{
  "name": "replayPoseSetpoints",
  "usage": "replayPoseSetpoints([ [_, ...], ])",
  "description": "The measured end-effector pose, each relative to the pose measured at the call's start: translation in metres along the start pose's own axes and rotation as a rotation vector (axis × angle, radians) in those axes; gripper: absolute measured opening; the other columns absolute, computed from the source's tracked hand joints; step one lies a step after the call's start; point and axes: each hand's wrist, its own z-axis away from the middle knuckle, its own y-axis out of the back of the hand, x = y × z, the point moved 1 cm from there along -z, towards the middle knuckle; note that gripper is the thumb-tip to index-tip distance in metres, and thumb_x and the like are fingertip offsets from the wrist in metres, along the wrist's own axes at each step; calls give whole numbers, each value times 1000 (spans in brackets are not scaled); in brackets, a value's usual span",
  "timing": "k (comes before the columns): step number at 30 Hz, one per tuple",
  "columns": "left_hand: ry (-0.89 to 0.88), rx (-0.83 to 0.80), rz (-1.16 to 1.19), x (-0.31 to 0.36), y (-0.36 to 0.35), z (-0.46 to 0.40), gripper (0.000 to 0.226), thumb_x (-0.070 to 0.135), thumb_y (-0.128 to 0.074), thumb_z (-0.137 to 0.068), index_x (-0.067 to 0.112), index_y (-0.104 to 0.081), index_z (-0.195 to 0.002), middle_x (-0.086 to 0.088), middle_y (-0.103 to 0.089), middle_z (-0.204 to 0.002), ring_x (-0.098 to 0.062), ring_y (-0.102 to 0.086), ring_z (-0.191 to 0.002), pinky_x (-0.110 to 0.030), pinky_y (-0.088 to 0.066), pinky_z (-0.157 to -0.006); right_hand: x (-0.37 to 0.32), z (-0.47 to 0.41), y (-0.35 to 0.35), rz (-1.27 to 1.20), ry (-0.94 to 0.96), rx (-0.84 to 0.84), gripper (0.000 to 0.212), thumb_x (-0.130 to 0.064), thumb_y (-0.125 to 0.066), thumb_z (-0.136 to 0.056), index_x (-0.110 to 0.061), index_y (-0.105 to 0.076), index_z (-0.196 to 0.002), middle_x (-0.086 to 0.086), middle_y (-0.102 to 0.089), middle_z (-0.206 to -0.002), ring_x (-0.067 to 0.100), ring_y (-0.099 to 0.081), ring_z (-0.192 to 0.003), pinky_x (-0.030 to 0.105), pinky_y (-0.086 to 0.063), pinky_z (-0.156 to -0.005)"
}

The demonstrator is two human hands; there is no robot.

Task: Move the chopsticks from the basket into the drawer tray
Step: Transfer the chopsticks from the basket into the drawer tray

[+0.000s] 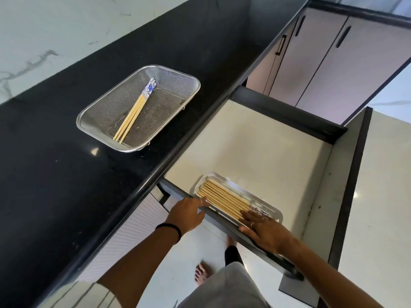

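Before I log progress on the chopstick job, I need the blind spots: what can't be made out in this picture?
- Head view: patterned ends of the tray chopsticks, partly covered by the right hand.
- Head view: exact count in the basket; the sticks overlap.
- Head view: left hand fingertips, behind the drawer edge.

Views: 1 only, the head camera, so nothing is shared with a second view.
Position: worn on the person's head, above the open drawer (255,152) and beside the black bench (66,174).
Facing: forward and steeply down; feet and floor show at the bottom edge.
Tilt: rolled, so the bench edge runs diagonally from lower left to upper right.
Nearness: close; both forearms reach in from below, the left hand (189,213) and right hand (264,232) sit near centre.
Lens: wide-angle, straight edges bow outward.
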Motion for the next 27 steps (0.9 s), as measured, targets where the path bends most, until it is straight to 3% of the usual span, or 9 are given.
replayPoseSetpoints([
  [3,-10,2,1,1,2,1,37,23,-55,-93,22,-57,-130,0,-57,-137,-20,-66,-91,-31,-53,-90,-1,-2,5,37,-15,35,74,-66,-7,-89,-27,-36,-145,-4,-18,-160,13,-11,-148,38,-13,-122],
  [6,-13,-1,-10,1,3,1,37,23,-55,-93,22,-57,-130,1,-53,-140,-20,-66,-93,-31,-53,-90,-3,-4,10,26,-33,63,75,-66,-6,-88,-26,-42,-141,0,-19,-160,15,-13,-148,40,-17,-121],
  [10,-26,2,-3,0,4,2,35,23,-56,-93,21,-59,-128,2,-52,-141,-16,-64,-82,-24,-52,-82,0,-4,8,3,-131,116,66,-62,-15,-94,-25,-35,-145,0,-17,-160,16,-15,-148,39,-17,-121],
  [14,-26,-9,12,1,4,2,36,22,-56,-93,19,-58,-129,-1,-55,-139,-20,-64,-102,-29,-52,-93,-3,-6,3,69,-201,124,65,-60,-16,-95,-23,-36,-145,0,-16,-161,21,-20,-147,42,-20,-120],
  [18,-13,-8,-1,0,3,2,39,24,-56,-93,19,-55,-132,-3,-57,-136,-20,-65,-86,-33,-54,-89,-7,-6,1,71,-254,162,66,-60,-17,-96,-19,-43,-141,-1,-19,-159,24,-24,-143,43,-24,-118],
  [22,-15,-17,23,0,2,2,38,21,-56,-93,16,-56,-131,-7,-62,-130,-25,-64,-106,-38,-52,-94,-8,-3,2,90,-270,199,61,-57,-17,-97,-24,-50,-135,0,-30,-152,24,-35,-137,42,-28,-114],
  [27,-11,-11,31,1,2,3,41,21,-56,-93,15,-53,-134,-5,-57,-136,-22,-62,-110,-37,-51,-98,-10,-1,5,252,-216,235,42,-38,-42,-97,-20,-50,-134,6,-31,-147,25,-37,-132,40,-34,-110],
])
